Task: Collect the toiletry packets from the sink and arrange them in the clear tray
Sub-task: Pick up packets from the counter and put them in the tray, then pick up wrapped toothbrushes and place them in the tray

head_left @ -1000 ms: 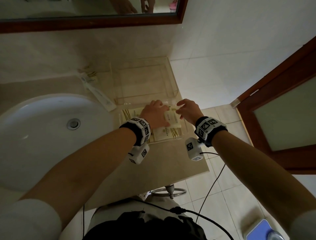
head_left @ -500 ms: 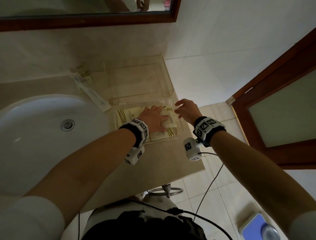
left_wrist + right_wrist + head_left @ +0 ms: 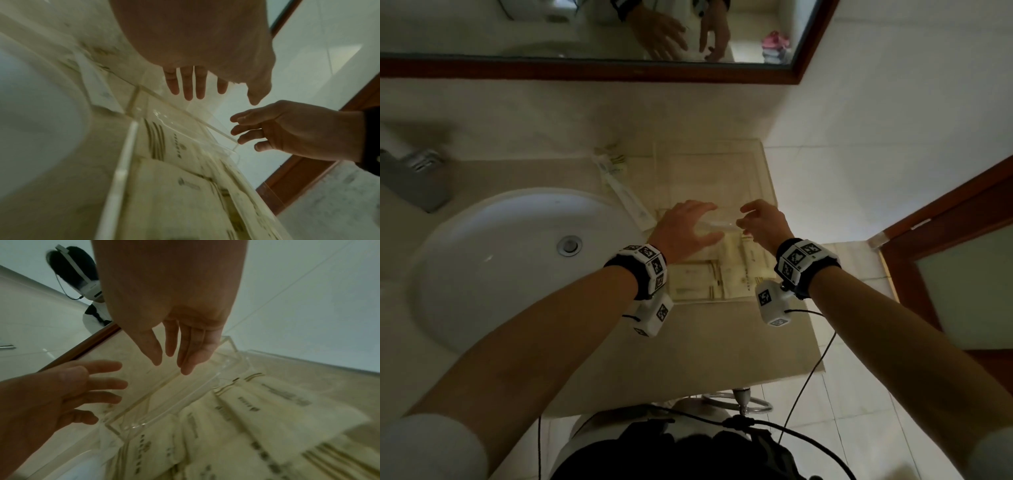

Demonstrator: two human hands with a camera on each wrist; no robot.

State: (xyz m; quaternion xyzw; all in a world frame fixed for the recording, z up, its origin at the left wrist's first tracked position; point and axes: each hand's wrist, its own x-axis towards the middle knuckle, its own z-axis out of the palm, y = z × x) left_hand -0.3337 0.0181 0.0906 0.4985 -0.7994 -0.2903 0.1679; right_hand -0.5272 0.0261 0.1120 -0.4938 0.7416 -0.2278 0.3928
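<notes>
A clear tray (image 3: 765,164) stands on the counter right of the sink (image 3: 500,260). Its near compartment holds several cream toiletry packets (image 3: 698,281) with gold stripes; the far compartment looks empty. The packets (image 3: 164,186) lie flat and overlap (image 3: 246,418). My left hand (image 3: 688,226) hovers over the tray's inner partition with straight fingers (image 3: 195,86) and holds nothing. My right hand (image 3: 760,222) hovers beside it, fingers (image 3: 185,353) relaxed and empty. A long white packet (image 3: 626,198) and a smaller one (image 3: 613,159) lie on the counter left of the tray.
A metal faucet (image 3: 410,174) stands at the far left behind the basin. A wood-framed mirror (image 3: 585,68) hangs above the counter. The counter ends just right of the tray, with a tiled floor and a wooden door (image 3: 945,257) beyond.
Both hands have lifted off the packets in the near compartment and now hover over the tray with fingers spread. The head view has tilted up, showing more mirror.
</notes>
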